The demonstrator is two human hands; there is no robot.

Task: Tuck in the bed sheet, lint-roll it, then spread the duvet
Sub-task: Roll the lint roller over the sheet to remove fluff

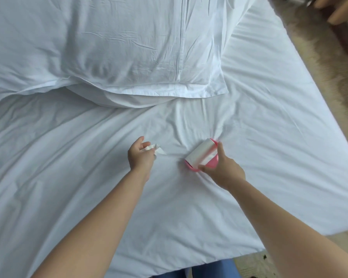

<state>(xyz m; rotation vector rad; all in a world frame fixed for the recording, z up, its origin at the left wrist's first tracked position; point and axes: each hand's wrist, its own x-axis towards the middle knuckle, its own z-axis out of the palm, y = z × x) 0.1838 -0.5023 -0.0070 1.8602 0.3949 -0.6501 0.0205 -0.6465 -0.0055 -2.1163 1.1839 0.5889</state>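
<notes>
White and creased, the cotton bed sheet (pixel 72 177) is covering the whole mattress, with patterned beige carpet (pixel 329 77) showing along the far and near edges. The right hand (pixel 221 169) is holding the pink-framed lint roller with its white sticky drum (pixel 202 155) pressed onto the sheet mid-bed, thumb and fingers (pixel 220 149) spread around the frame ends. The left hand (pixel 140 155) is pinching a crumpled scrap of white paper (pixel 157 149), seemingly a peeled roller layer, just beside the roller. Radiating wrinkles are gathering at the drum, so I judge that the sticky roll may drag and bunch the sheet, even pulling tucked edges loose, if pushed hard. The loose scrap could drop and stick to the fabric. Two stacked white pillows (pixel 109 47) are lying close beyond the hands, blocking rolling further that way. No duvet is in view.
</notes>
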